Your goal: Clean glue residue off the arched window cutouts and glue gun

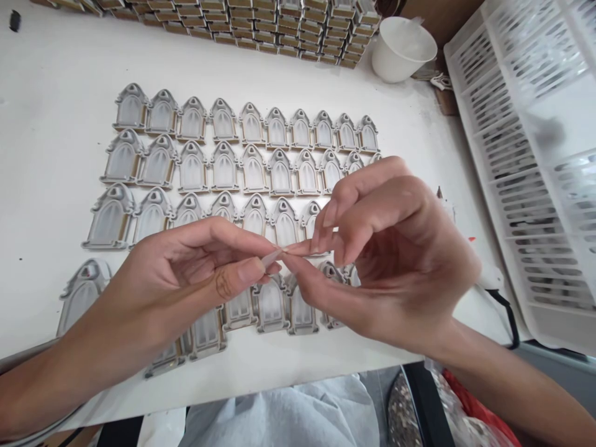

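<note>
My left hand point(186, 273) and my right hand point(386, 254) meet above the near part of a white table point(56, 124). Both pinch one small thin pale piece point(279, 253) between thumb and fingertips; what it is I cannot make out. Beneath the hands lie several rows of flat grey arch-shaped window pieces point(251, 152), side by side with their points toward the far edge. The nearest row is partly hidden by my hands.
Stacks of small brown-edged boxes point(261, 28) line the far edge. A white cup point(403, 48) stands at the far right. A white slatted plastic crate point(535, 161) fills the right side. A glue gun with a black cord point(498, 292) lies by the right table edge.
</note>
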{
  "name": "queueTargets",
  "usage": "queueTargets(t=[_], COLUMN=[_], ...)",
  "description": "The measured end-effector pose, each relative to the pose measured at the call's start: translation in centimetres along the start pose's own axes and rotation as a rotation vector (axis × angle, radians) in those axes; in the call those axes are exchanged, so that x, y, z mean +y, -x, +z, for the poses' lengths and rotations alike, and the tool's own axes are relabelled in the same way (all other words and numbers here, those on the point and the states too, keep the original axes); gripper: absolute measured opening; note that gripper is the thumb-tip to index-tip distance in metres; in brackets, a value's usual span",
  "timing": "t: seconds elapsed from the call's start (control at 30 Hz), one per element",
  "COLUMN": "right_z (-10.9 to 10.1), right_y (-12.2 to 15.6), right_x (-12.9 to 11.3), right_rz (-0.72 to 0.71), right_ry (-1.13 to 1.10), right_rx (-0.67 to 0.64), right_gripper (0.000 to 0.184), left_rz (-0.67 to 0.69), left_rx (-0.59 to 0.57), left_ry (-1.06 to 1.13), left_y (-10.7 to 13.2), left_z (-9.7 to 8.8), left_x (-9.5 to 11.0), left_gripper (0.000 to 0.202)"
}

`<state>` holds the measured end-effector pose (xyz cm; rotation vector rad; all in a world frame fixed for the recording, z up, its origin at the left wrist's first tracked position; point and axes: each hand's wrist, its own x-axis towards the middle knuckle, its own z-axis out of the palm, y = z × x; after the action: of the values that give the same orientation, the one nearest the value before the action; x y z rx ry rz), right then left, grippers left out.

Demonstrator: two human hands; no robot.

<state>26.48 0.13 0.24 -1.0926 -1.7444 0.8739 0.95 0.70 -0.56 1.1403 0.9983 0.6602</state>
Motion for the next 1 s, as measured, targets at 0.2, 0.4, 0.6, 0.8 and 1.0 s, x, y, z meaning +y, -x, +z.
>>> queueTargets(t=[0.2, 0.4, 0.6, 0.8, 1.0], right_z=[1.0, 0.2, 0.5, 0.5, 0.5], right_y=[-2.4, -0.4, 0.9, 0.5, 0.8], right_x=[0.0, 0.0, -0.2, 0.8, 0.9], right_rz=[0.066, -0.038, -0.112, -0.198, -0.201], right_ry=[0.013, 0.047, 0.061, 0.044, 0.097], right_rx=[-0.141, -0.015, 0.164, 0.154, 0.145], right_gripper=[0.052, 0.039, 0.040, 0.046, 0.045], left_rz=[0.056, 0.014, 0.044, 0.086, 0.149], left_rx=[0.012, 0.063, 0.117, 0.209, 0.239], left_ry=[-0.060, -0.072, -0.078, -0.163, -0.213], left_y=[-0.1, -0.1, 0.0, 0.1, 0.3], left_z=[0.3, 0.6, 0.9, 1.6, 1.8], left_x=[0.5, 0.3, 0.3, 0.5, 0.5], left_gripper=[0.007, 0.010, 0.008, 0.011, 0.006])
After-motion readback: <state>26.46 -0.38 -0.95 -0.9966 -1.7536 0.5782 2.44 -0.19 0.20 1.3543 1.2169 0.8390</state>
